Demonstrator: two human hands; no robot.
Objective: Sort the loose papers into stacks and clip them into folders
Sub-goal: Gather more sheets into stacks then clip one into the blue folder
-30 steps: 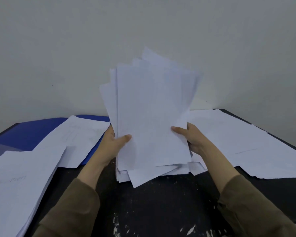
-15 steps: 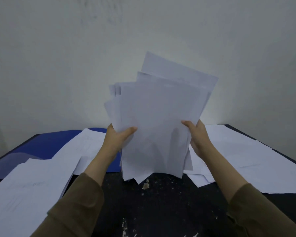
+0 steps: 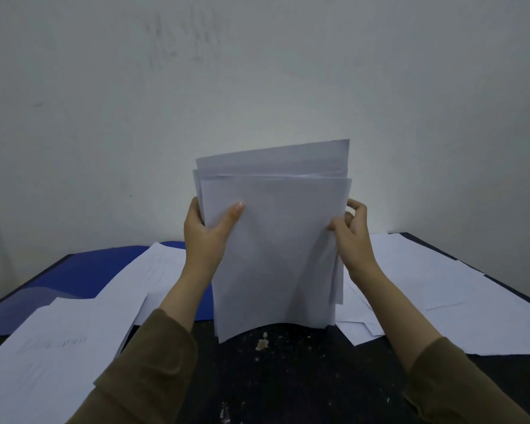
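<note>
Left hand (image 3: 207, 237): grips the left edge of a sheaf of white papers (image 3: 276, 249), thumb pressed flat across the front sheet, fingers hidden behind. Right hand (image 3: 353, 237): pinches the right edge, thumb at the front, fingers curled round the back.

Sheaf: held upright between the two hands, facing the person, lower edge touching or just above the dark table (image 3: 288, 377); which of the two cannot be told. Top edges uneven, several sheets standing higher at the back. The upright hold likely serves to knock the sheets square on the tabletop before clipping.

Blue folder (image 3: 86, 270): flat on the table left of the left forearm, partly covered by loose sheets (image 3: 58, 341); apparently waiting to receive a stack.

Further loose papers (image 3: 459, 301): spread flat at the right, beyond the right forearm, unsorted by appearance.

Sleeves (image 3: 153, 371): olive, on both arms.

No clip seen.
</note>
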